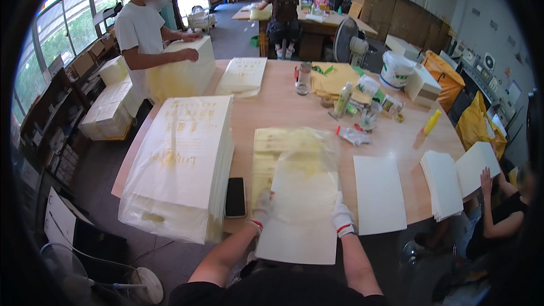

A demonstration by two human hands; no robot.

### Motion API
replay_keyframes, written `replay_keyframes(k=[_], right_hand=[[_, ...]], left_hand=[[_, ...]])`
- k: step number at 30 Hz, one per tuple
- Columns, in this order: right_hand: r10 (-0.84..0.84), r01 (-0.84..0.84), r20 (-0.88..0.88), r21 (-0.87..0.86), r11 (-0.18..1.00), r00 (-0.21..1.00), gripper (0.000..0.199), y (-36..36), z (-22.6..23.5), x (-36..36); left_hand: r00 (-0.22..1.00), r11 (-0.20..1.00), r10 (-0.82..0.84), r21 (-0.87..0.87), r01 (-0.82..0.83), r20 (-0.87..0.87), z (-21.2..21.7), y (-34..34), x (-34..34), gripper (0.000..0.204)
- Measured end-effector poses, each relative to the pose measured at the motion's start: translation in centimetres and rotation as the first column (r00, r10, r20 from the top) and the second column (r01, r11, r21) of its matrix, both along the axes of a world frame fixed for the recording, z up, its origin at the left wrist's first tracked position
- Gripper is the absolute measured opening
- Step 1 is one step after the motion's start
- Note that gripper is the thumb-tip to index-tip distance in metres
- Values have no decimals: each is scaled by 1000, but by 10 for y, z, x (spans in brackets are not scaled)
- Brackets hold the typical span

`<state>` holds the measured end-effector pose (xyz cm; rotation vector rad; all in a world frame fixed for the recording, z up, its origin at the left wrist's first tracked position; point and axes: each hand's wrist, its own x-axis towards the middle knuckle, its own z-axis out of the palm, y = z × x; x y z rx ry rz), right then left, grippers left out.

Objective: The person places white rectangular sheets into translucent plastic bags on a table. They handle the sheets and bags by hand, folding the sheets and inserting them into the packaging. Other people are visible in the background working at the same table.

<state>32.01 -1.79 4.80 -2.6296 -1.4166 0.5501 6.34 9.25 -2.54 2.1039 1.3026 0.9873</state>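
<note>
Head view: I've got one white card sheet (300, 224) in front of me, long axis running straight away from my chest, its near end hanging over the table (272, 107) edge and its far end tucked into a clear plastic bag (309, 153). My left hand (262, 208), gloved, is clamped on the sheet's left edge; my right hand (341, 218), also gloved, grips the right edge, so the sheet sits squarely between the two. Under the bag lies a yellowish printed stack (266, 153). One black phone (236, 197) rests just left of my left hand, beside a tall bagged pile of sheets (181, 164). To my right, one loose white sheet (378, 194), then a stack (443, 182). I count two other people at this table.
</note>
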Motion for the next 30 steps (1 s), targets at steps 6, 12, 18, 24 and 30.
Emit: replay_keyframes(k=[6,12,18,24,30], right_hand=[[104,-108,-204,-8,994,973,75,-65,-17,-14],[198,-194,-178,40,980,964,70,-159,3,-55],[308,-338,237,100,936,922,65,-215,-5,-99],[58,-25,-342,98,995,938,51,-203,43,-76],[-92,673,-995,-54,738,22,42,-152,-33,-64]], left_hand=[[991,895,96,-444,-45,94,42,-54,-23,19],[967,845,-216,-523,115,-137,116,-138,-76,19],[927,851,-309,-373,369,211,76,-158,-98,14],[963,838,-106,-498,220,248,50,-155,-112,8],[900,894,-412,-125,429,141,156,-125,-57,9]])
